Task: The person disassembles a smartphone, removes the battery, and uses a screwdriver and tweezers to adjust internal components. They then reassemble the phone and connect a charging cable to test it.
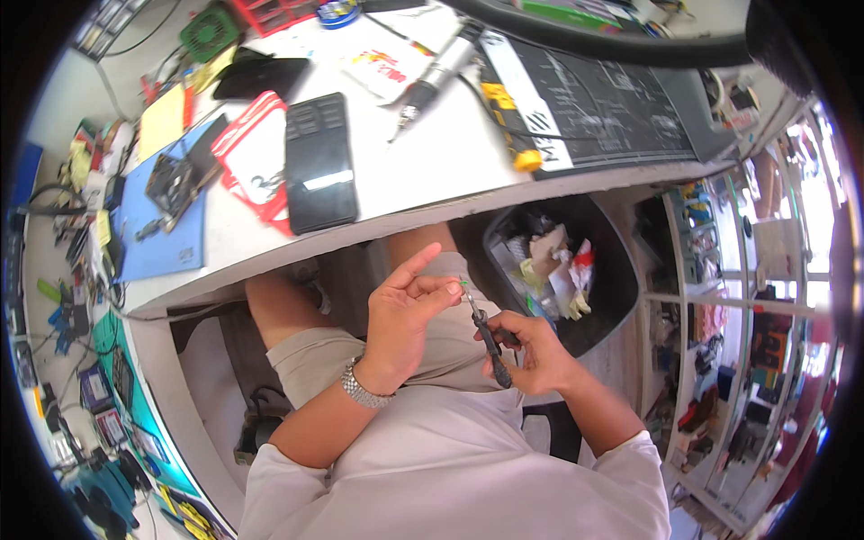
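Observation:
My left hand (403, 317), with a metal-band watch (362, 385) at its wrist, is raised over my lap. Its thumb and a finger pinch a tiny green piece (463, 282), while another finger points outward. The piece is too small to identify. My right hand (531, 351) is wrapped round a slim black-handled hand tool (490, 345) with a thin metal end. That end reaches up to the green piece at my left fingertips; whether it touches or grips the piece I cannot tell. Both hands are in front of the desk edge.
Ahead, the white desk (432, 175) bears a dark phone (320, 162), a red-and-white pouch (256, 162), a pen-shaped tool (436, 76), a yellow-black tool (508, 126) and a dark work mat (603, 108). Below stands a black bin (621, 292) of scraps. Shelves (720, 301) line the right.

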Tool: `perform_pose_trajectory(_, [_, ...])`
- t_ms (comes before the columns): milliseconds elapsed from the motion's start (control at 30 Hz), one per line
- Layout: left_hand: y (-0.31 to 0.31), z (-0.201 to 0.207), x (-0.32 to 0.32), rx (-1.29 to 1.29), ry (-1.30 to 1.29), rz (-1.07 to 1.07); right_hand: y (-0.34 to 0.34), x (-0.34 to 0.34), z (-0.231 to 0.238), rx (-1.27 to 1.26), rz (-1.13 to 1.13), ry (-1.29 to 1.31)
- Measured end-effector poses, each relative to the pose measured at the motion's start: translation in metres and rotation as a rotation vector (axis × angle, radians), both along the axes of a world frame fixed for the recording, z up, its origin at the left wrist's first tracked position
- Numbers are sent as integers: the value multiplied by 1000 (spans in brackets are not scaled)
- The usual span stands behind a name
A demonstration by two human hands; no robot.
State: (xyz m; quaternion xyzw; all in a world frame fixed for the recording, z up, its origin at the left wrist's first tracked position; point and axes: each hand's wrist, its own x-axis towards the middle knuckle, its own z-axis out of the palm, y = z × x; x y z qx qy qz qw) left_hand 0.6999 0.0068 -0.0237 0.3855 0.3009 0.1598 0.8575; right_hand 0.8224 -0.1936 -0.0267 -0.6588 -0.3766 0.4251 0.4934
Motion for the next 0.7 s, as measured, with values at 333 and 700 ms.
perform_pose_trajectory(333, [51, 39, -66, 14, -37, 285, 94, -23, 24, 78, 179, -82])
perform_pose_trajectory(700, [120, 74, -152, 38, -157, 595, 217, -82, 82, 73, 427, -146])
